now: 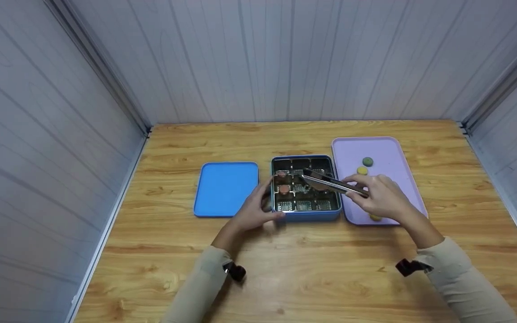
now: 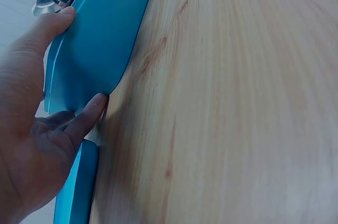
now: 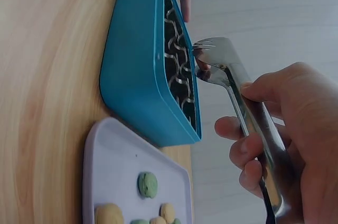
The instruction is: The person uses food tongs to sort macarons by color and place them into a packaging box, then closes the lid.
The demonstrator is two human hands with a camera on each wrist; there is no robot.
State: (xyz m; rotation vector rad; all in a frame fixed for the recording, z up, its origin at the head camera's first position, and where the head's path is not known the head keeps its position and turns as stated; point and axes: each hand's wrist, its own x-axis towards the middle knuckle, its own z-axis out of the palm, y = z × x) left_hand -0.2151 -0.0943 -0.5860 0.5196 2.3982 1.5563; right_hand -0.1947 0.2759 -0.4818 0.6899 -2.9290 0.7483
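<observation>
A blue square tin [image 1: 312,216] with a divided insert stands mid-table. My left hand [image 1: 253,208] holds its front left corner, thumb along the front and fingers at the left side. My right hand [image 1: 382,196] grips metal tongs [image 3: 264,139], thumb on one arm and fingers curled round the other. The tongs slant left over the tin; in the right wrist view a reddish-brown piece shows between their tips. Reddish macarons [image 1: 284,189] sit in left compartments of the tin. Under my right hand lies a lilac tray [image 1: 402,179] with several macarons, including a green macaron [image 3: 148,184].
Left of the tin lies a flat blue lid [image 1: 227,188], close to my left hand. The tray stands right beside the tin's right side. A yellow macaron [image 1: 362,171] lies near the fingers of my right hand. Panelled walls [image 1: 267,63] enclose the wooden table.
</observation>
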